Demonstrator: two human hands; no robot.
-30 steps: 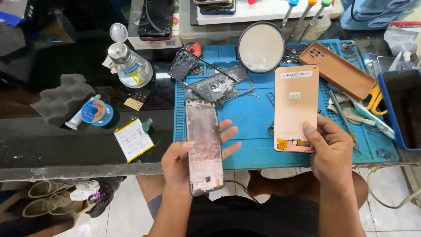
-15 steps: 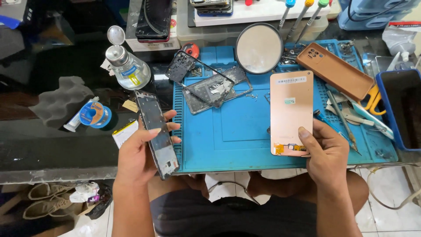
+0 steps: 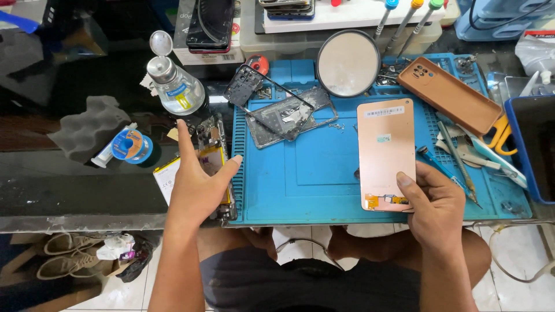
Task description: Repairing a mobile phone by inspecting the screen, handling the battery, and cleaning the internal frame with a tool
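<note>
My right hand [image 3: 437,205] grips the lower edge of a peach-coloured phone screen panel [image 3: 385,151], held back side up over the blue work mat [image 3: 300,173]. My left hand [image 3: 195,182] rests spread on a phone body [image 3: 215,156] that lies on the dark table just left of the mat, with its innards and a yellow battery showing. Its fingers are apart and lie over the phone rather than curl around it.
On the mat lie a black phone frame [image 3: 267,99], a clear back cover [image 3: 295,118], a round mirror [image 3: 348,63], a brown phone case [image 3: 450,94] and a screwdriver [image 3: 445,167]. A liquid dispenser bottle [image 3: 173,84], solder spool [image 3: 130,144] and grey foam [image 3: 87,127] sit left. A blue bin [image 3: 535,147] stands right.
My left hand carried the phone body from the mat's front leftward, set it on the dark table and spread out over it. The right hand kept holding the screen panel.
</note>
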